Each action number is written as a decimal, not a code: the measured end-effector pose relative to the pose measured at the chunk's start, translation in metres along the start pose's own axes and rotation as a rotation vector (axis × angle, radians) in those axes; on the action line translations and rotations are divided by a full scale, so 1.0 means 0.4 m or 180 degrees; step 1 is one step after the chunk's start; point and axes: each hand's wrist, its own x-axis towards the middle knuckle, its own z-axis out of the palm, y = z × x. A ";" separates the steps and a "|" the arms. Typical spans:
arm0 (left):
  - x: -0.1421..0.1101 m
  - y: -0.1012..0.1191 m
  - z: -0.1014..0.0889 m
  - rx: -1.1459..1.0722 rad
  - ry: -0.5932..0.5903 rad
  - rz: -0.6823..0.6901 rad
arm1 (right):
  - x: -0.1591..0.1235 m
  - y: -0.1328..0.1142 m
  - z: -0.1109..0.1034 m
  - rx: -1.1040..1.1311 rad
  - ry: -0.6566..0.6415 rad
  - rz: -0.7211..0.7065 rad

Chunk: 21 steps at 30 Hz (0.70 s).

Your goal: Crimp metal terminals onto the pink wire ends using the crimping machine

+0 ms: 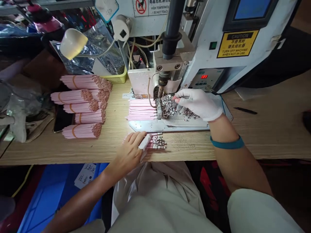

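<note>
My left hand [131, 149] rests on the wooden bench's front edge, fingers curled over a small bunch of pink wires with metal ends [156, 141]; one finger wears a white cot. My right hand [198, 103], in a white glove, lies on the machine's metal plate [170, 125], fingers pinched in a heap of small metal pieces [170, 108]. The press head [161, 85] hangs just left of it. A flat row of pink wires [142, 109] lies on the plate beside the head.
Several banded bundles of pink wires [82, 105] are stacked at the left. A white lamp [73, 42] and a yellow basket [119, 78] stand behind them. The machine body [218, 48] fills the back right. A black pen [245, 110] lies on the right.
</note>
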 end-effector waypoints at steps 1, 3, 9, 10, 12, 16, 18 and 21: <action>-0.006 0.003 0.005 0.0039 0.0027 0.0013 | -0.001 0.000 0.003 0.0011 -0.0040 0.0014; -0.007 0.010 -0.002 0.0168 -0.0094 0.0066 | -0.002 0.000 0.009 0.0019 -0.0093 0.0025; 0.032 0.005 -0.073 0.0455 -0.0637 0.0406 | 0.000 0.006 0.013 -0.0236 -0.0074 0.0030; 0.040 0.001 -0.075 0.0423 -0.0691 0.0425 | 0.000 0.006 0.013 -0.0253 -0.0091 0.0080; 0.055 -0.007 -0.070 0.0229 -0.0786 0.0325 | 0.000 0.004 0.013 -0.0269 -0.0125 0.0185; 0.062 -0.014 -0.051 -0.0315 -0.0860 -0.0195 | -0.007 -0.007 0.014 -0.0403 -0.0131 0.0275; 0.049 -0.027 -0.054 -0.0635 -0.0797 -0.0447 | -0.009 -0.012 0.018 -0.0431 -0.0124 0.0364; 0.015 -0.067 -0.073 -0.1707 -0.0219 -0.0759 | -0.007 -0.011 0.030 -0.0271 -0.0176 0.0572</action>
